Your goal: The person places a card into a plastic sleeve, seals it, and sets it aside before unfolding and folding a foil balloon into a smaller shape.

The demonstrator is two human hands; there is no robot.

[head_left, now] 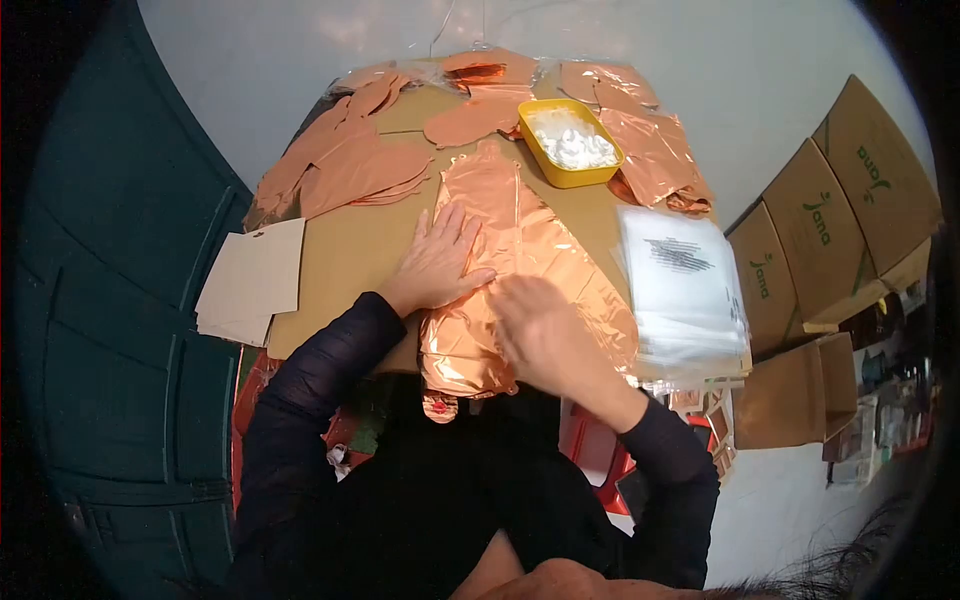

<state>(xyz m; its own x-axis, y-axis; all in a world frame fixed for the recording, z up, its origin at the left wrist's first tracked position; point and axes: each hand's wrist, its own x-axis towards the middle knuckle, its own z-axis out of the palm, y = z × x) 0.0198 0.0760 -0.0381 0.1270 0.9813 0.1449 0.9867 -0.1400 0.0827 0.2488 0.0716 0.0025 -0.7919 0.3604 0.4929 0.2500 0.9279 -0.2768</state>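
A copper-coloured foil balloon [470, 345] lies flat and creased on the brown cardboard tabletop [345, 260], with its lower end reaching past the near edge. A folded tab with a red spot [440, 407] hangs from that end. My left hand [445, 255] rests on the balloon's left side, palm down and fingers stretched out. On its middle, right of the left hand, my right hand [540, 330] lies palm down. Its fingers are blurred by motion but look extended, and nothing shows in them.
Piles of flat foil balloons [365, 170] lie along the back and sides. A yellow tub [575, 178] holds white, crumpled-looking pieces. Clear plastic bags [680, 285] are stacked at right, pale cards [265, 265] at left. Cardboard boxes [815, 215] stand right of the table.
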